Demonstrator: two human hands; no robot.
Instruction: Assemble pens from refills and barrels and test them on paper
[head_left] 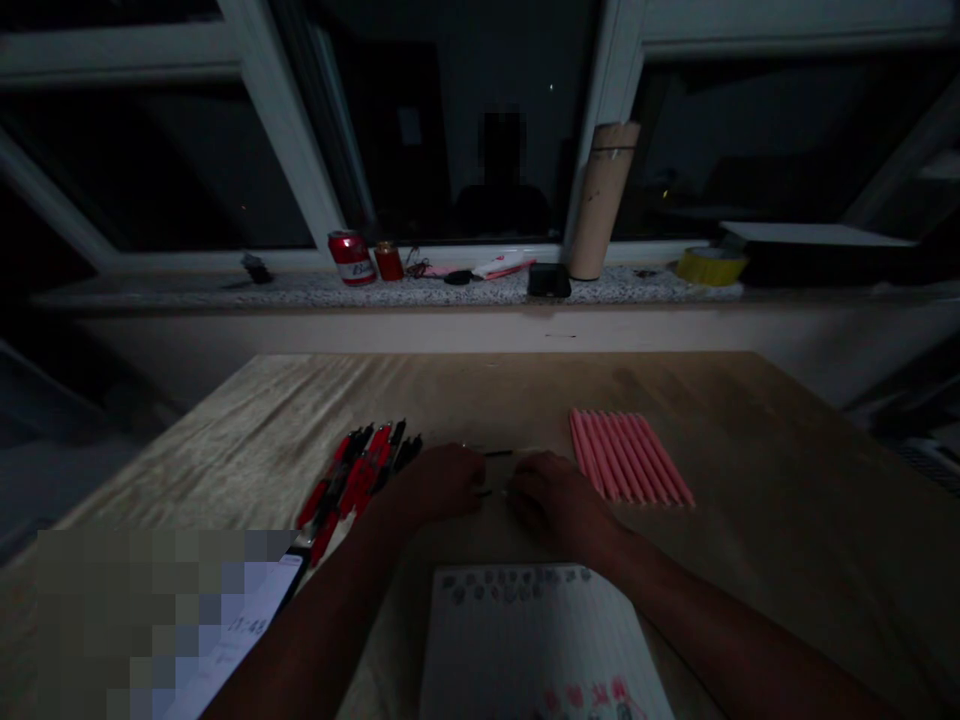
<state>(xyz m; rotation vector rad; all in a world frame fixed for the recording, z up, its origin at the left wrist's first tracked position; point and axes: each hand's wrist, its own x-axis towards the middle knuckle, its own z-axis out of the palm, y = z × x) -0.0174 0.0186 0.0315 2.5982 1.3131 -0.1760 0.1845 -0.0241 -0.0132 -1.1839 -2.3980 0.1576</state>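
Observation:
Both hands are low over the table, close together and in dim light. My left hand (454, 478) has its fingers curled in, and a short dark tip (486, 492) shows at them. Facing it, my right hand (551, 495) is also curled, with a small pale end at its fingertips; what either holds is too dark to name. Just beyond the fingers lies a thin black stick-like piece (498, 454). Red and black pens (366, 468) lie in a loose group beside my left hand. A row of pink pen-like sticks (630, 457) lies right of my right hand.
A lined notebook (525, 640) with dark and red marks lies nearest me. At left, a lit phone (259, 610) rests under my left forearm's side. On the windowsill stand a red can (351, 258), an orange jar (388, 262), a cardboard tube (604, 205) and yellow tape (711, 266).

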